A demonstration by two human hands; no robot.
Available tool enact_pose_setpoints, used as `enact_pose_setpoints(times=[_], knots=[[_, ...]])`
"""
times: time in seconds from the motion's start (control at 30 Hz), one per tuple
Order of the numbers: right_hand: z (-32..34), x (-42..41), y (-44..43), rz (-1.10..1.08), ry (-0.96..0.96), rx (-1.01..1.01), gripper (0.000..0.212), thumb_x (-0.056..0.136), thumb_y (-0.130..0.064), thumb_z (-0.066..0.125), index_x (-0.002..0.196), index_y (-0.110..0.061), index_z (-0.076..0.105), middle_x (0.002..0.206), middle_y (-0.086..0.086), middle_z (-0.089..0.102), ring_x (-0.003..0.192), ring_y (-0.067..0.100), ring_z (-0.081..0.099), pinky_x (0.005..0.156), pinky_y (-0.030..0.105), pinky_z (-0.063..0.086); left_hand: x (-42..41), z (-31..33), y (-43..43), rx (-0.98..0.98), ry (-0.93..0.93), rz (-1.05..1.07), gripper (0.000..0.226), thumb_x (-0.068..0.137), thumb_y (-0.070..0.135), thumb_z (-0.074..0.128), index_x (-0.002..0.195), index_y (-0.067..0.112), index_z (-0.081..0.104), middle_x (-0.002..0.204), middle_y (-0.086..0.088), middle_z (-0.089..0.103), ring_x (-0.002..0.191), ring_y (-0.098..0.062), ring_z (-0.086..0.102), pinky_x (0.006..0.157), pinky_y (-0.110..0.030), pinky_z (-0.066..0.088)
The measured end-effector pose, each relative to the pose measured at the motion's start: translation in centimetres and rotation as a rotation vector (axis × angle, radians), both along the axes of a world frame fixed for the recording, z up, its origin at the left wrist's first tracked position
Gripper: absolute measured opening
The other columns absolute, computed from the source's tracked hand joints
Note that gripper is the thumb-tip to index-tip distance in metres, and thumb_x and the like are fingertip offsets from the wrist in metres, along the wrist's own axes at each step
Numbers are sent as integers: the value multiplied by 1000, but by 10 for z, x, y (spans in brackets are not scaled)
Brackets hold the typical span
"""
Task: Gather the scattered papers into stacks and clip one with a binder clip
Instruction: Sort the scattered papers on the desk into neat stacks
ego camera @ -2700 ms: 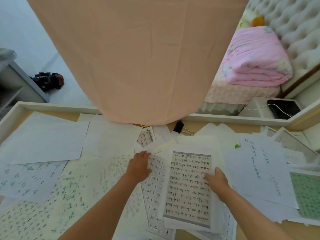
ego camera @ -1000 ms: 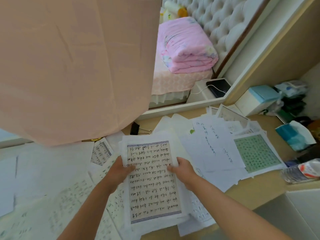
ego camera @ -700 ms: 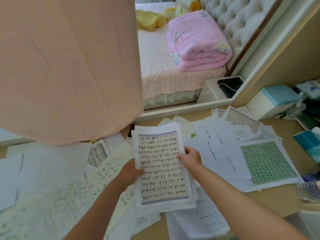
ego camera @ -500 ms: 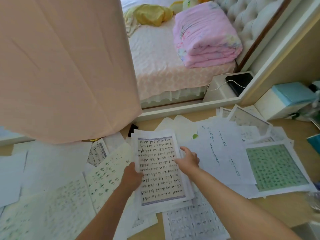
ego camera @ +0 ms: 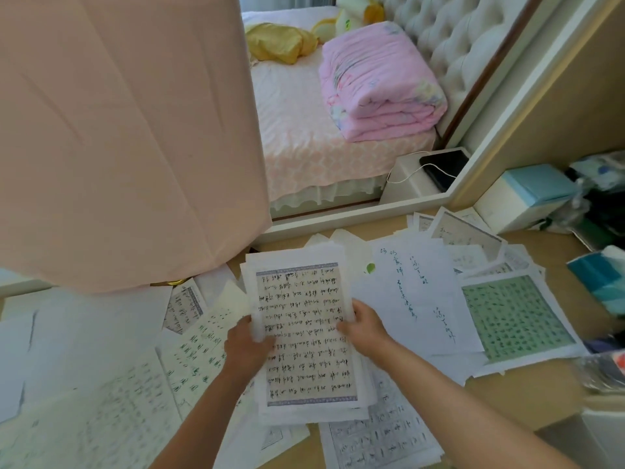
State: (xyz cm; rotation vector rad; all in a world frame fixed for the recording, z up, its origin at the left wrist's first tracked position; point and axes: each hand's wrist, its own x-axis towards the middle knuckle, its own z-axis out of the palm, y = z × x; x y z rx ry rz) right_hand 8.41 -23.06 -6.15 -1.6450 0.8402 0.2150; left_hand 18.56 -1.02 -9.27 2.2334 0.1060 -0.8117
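Surface: a light wooden desk (ego camera: 527, 394) with a white raised rim along its far edge.
Left and middle: loose handwritten sheets (ego camera: 111, 394) overlapping, covering the wood.
Right: a green-grid page (ego camera: 514, 319) atop white sheets.
Far right: a white box with a blue lid (ego camera: 527, 198).

My left hand (ego camera: 248, 346): fingers hidden under stack (ego camera: 304, 336), thumb only on top. Right hand (ego camera: 363, 328): fingertips behind stack edge. Writing on stack too small to read. Clip not visible; curtain (ego camera: 128, 140) covers desk's far left. Papers (ego camera: 88, 411) at left blurred, cut by frame edge. Bottle (ego camera: 608, 370) at right blurred, cut off. Sheet (ego camera: 378, 438) below stack partly covered.
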Motion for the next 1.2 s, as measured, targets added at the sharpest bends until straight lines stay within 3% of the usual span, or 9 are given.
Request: enact_pose_setpoints(times=[0.13, 0.2, 0.33, 0.53, 0.77, 0.9, 1.0, 1.1, 1.2], knots=[[23, -26, -15, -146, -88, 106, 30, 95, -3, 58, 112, -26, 65, 109, -9, 74, 103, 12, 69, 90, 34, 56, 7, 27, -16, -351, 135, 59, 106, 74, 33, 85, 154, 24, 15, 150, 1, 38, 135, -27, 43, 109, -51, 40], [27, -40, -24, -203, -102, 103, 32, 94, -3, 59, 116, -25, 64, 111, -8, 74, 106, 14, 69, 93, 38, 55, 7, 38, -31, -387, 179, -45, 80, 77, 40, 80, 144, 25, 39, 137, 5, 55, 119, -23, 59, 102, -50, 47], [26, -64, -41, -258, -57, 13, 34, 93, -3, 57, 111, -32, 60, 113, -6, 70, 107, 17, 66, 94, 41, 54, -4, 49, -62, -401, 195, -186, 26, 90, 31, 68, 114, 26, 63, 109, 3, 73, 95, -20, 71, 90, -51, 56], [9, -86, -100, -410, 104, -144, 27, 93, 0, 54, 112, -18, 58, 106, 0, 66, 93, 18, 63, 80, 35, 55, -35, 44, -119, -390, 182, -200, 30, 86, 15, 73, 112, 20, 59, 101, -1, 72, 84, -17, 73, 66, -30, 58], [-13, -101, -188, -406, 216, -220, 40, 91, 5, 46, 124, -17, 53, 107, 2, 63, 90, 19, 59, 60, 26, 46, -34, 54, -156, -219, 2, -92, 11, 88, 12, 69, 97, 17, 67, 95, -6, 73, 83, -22, 70, 78, -42, 59], [-23, -87, -210, -254, 323, -341, 57, 87, 1, 51, 140, -17, 39, 134, 10, 53, 113, 26, 54, 89, 40, 53, -21, 97, -169, -310, 87, -189, 11, 92, 17, 67, 101, 14, 71, 91, -6, 76, 82, -23, 74, 75, -40, 61], [-15, -73, -208, -24, 363, -681, 89, 82, -18, 62, 155, -18, 11, 156, 8, 19, 141, 31, 23, 116, 46, 29, -13, 131, -181, -397, 126, -220, 18, 91, 18, 67, 106, 9, 68, 95, -10, 76, 86, -29, 74, 80, -45, 59], [10, -58, -195, 126, 55, -309, 86, 83, -36, 69, 154, -28, 21, 159, -5, 21, 146, 20, 20, 120, 46, 23, -5, 151, -196, -558, 230, -162, 27, 89, 17, 65, 113, 4, 63, 105, -21, 72, 95, -41, 70, 84, -53, 57], [39, -47, -180, 150, -192, 261, 52, 87, -33, 72, 134, -27, 52, 141, -9, 56, 132, 13, 50, 114, 47, 37, -3, 155, -211, -659, 317, -68, 28, 93, 13, 60, 119, 4, 59, 110, -23, 70, 101, -42, 68, 82, -51, 58]])
